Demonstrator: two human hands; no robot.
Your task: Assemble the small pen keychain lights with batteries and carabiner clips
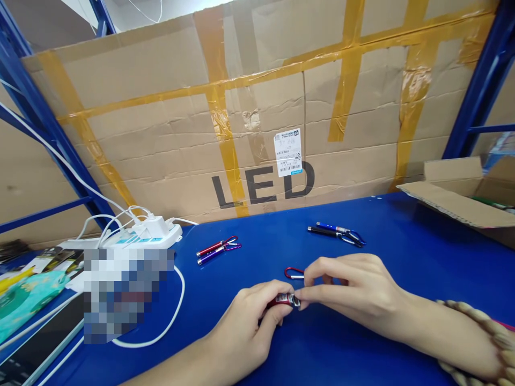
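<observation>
My left hand [249, 321] grips the body of a small red keychain flashlight [282, 301] just above the blue table [402, 257]. My right hand [350, 289] pinches the flashlight's silver end with thumb and forefinger. A red carabiner clip [290, 272] shows just behind my right fingers; whether it is attached to the flashlight is hidden. Further back lie a red and a purple keychain flashlight [217, 250] side by side, and to the right a blue and a black one [336, 232].
A white power strip [155, 236] with plugs and white cables sits at the left. A taped cardboard sheet marked LED [261, 134] stands behind the table. An open cardboard box [462, 198] is at the right edge. Packets and papers [24, 295] lie at the far left.
</observation>
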